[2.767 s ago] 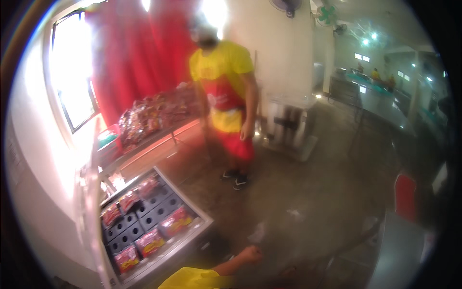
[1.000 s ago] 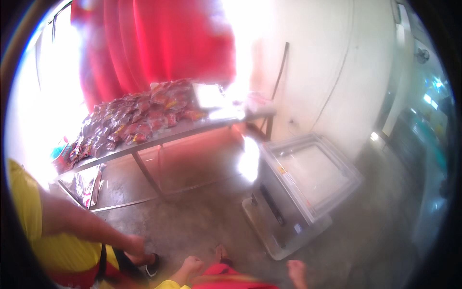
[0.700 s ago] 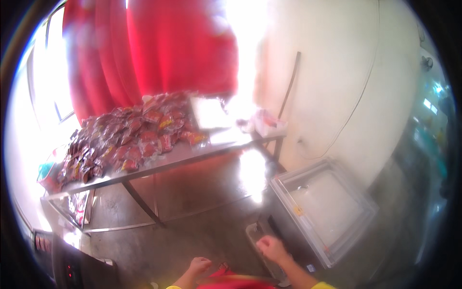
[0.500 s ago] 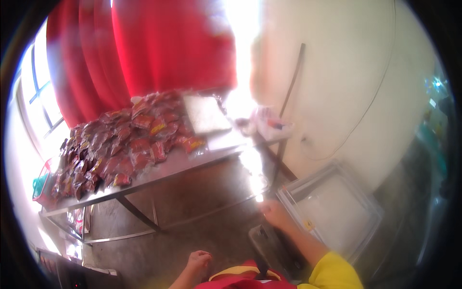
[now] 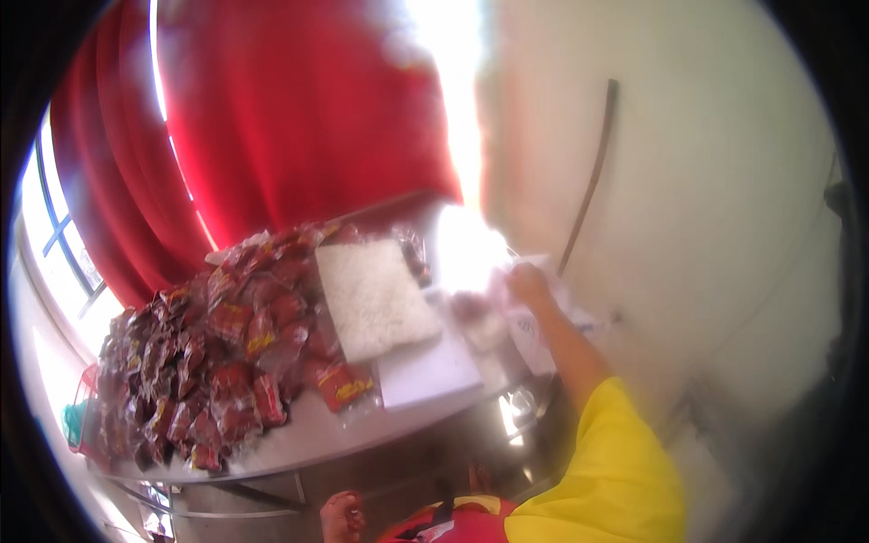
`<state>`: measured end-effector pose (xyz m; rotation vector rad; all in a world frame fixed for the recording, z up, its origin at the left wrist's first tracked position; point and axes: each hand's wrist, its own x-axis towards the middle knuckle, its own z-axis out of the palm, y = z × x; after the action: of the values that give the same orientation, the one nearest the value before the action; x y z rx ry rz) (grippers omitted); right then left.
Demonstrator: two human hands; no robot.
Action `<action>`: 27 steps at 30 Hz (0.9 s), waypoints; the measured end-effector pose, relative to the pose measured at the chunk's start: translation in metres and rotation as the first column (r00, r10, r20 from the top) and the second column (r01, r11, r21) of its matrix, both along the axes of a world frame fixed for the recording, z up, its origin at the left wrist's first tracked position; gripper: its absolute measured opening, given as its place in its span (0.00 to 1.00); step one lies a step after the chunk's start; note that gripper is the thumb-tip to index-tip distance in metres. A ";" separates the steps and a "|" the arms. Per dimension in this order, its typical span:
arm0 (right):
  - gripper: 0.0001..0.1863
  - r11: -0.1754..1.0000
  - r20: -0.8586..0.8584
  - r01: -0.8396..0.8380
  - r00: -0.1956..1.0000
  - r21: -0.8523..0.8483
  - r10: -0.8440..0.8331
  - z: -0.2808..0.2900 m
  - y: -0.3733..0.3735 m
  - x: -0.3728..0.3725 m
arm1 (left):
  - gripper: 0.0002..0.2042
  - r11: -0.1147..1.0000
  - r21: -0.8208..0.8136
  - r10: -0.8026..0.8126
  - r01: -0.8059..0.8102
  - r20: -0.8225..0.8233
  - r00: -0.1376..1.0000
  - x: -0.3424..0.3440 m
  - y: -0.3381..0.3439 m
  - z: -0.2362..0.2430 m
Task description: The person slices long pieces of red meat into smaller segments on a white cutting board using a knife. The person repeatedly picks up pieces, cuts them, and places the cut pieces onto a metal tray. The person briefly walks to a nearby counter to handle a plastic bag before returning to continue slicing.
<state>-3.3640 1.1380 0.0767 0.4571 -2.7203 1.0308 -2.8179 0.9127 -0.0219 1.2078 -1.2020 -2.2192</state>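
Note:
My right hand [image 5: 527,284] reaches to the right end of the metal table, its fingers closed at the top of a white, thin plastic bag [image 5: 536,342]. Glare and blur hide the fingertips. My left hand [image 5: 341,518] hangs low near the lower edge, fingers curled into a loose fist, with nothing seen in it. Left of the bag lies a stack of white paper [image 5: 425,369], partly covered by a thick, off-white rectangular slab [image 5: 373,299]. Many clear packets with dark red contents [image 5: 237,348] are heaped over the left and middle of the table.
The metal table [image 5: 317,442] runs along a red curtain [image 5: 299,118], bright light coming through its gap. A red basket [image 5: 86,412] with something green stands at the left end. A dark strip [image 5: 593,176] leans on the pale wall right of the bag.
My right hand has gone from above the floor beside the table up to the plastic bag. The view has moved closer to the table. My left hand stays low and curled.

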 end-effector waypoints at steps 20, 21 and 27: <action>0.03 0.845 0.092 -0.530 0.840 -0.077 0.535 0.036 -0.057 -0.008 | 0.10 0.874 -0.228 -0.483 0.430 -0.301 0.822 -0.350 -0.035 0.154; 0.04 0.869 0.102 -0.490 0.863 -0.071 0.495 0.035 -0.053 0.002 | 0.12 0.847 -0.240 -0.529 0.474 -0.290 0.797 -0.360 -0.030 0.153; 0.14 0.899 0.360 -0.392 0.824 -0.193 0.437 0.036 -0.034 0.031 | 0.16 0.720 -0.250 -0.689 0.647 -0.147 0.710 -0.396 -0.006 0.135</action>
<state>-3.3329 1.1043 0.1123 0.9514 -2.9561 1.5266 -3.2139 0.9070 0.1134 0.4247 -1.9162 -2.5524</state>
